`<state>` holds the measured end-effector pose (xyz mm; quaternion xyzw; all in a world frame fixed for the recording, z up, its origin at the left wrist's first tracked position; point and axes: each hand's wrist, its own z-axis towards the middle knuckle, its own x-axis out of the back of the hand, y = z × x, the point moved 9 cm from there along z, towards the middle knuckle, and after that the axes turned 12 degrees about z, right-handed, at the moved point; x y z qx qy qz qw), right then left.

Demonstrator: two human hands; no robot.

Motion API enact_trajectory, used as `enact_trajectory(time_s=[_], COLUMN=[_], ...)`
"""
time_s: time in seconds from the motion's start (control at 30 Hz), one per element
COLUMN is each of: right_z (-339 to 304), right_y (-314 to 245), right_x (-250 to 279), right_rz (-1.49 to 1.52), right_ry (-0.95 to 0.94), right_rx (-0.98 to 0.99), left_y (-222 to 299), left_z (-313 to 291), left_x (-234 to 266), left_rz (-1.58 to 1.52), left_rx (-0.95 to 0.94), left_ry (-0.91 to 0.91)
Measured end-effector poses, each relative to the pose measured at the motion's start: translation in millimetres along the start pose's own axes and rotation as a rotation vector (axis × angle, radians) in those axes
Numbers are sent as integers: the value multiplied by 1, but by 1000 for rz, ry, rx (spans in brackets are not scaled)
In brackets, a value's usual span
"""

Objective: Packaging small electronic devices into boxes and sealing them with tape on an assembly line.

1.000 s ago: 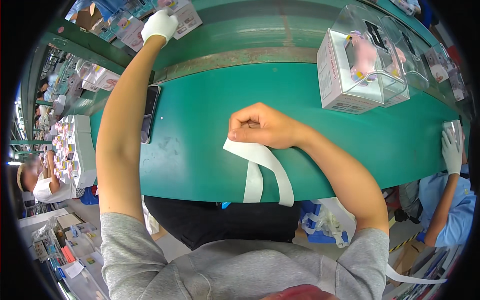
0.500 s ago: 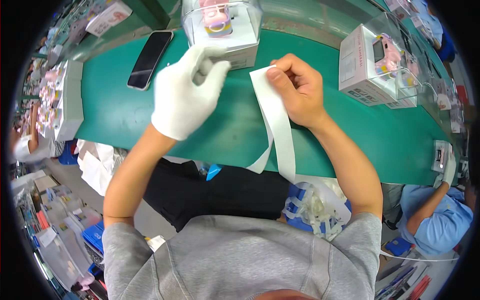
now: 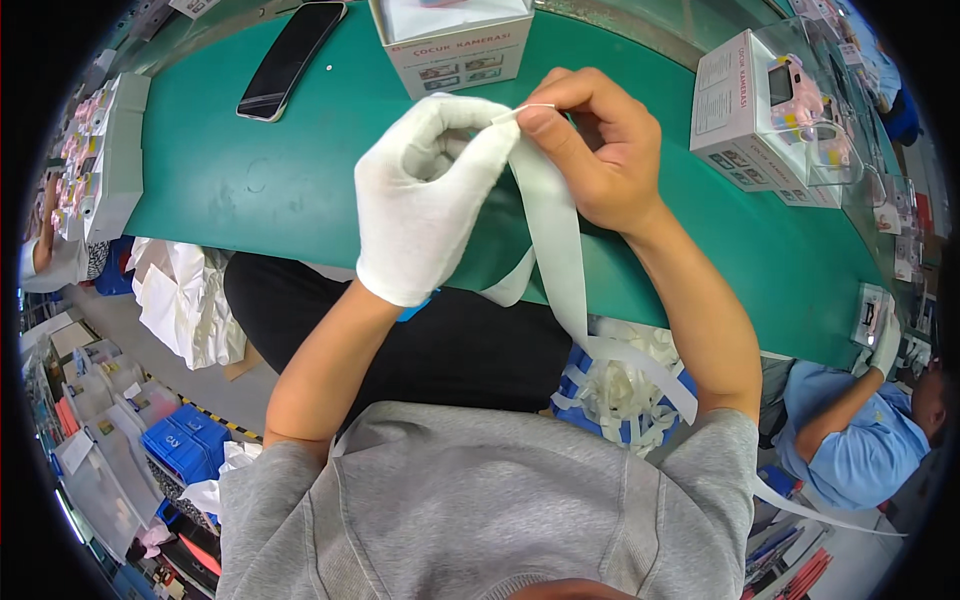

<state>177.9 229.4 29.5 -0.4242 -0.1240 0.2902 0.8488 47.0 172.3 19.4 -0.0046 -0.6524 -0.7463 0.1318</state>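
My left hand (image 3: 425,205), in a white glove, pinches one end of a long white strip (image 3: 557,235). My bare right hand (image 3: 605,150) grips the same end between thumb and forefinger, right beside the gloved fingertips. From there the strip hangs in a loop over the bench edge toward my lap. Just beyond my hands stands a white printed box (image 3: 455,55), cut off by the upper edge of the view. Whether a small label sits between my fingertips, I cannot make out.
The green bench (image 3: 250,190) holds a black phone (image 3: 292,62), a boxed pink toy camera (image 3: 755,110) at right and stacked boxes (image 3: 125,160) at left. Below, a blue basket (image 3: 575,385) contains white strip scraps. A person in blue (image 3: 860,430) works at far right.
My left hand has moved right and now meets my right hand at the strip's end. The view has shifted, so the box and phone appear higher up.
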Motion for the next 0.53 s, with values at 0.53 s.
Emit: enact_trajectory(time_s=[0.53], right_z=[-4], right_y=[-12], right_x=[5], right_rz=[42], right_ry=[10], right_rx=[83], left_y=[-10], left_z=[-22], left_x=[-19], left_rz=[-252], left_rx=[83], left_ry=[163])
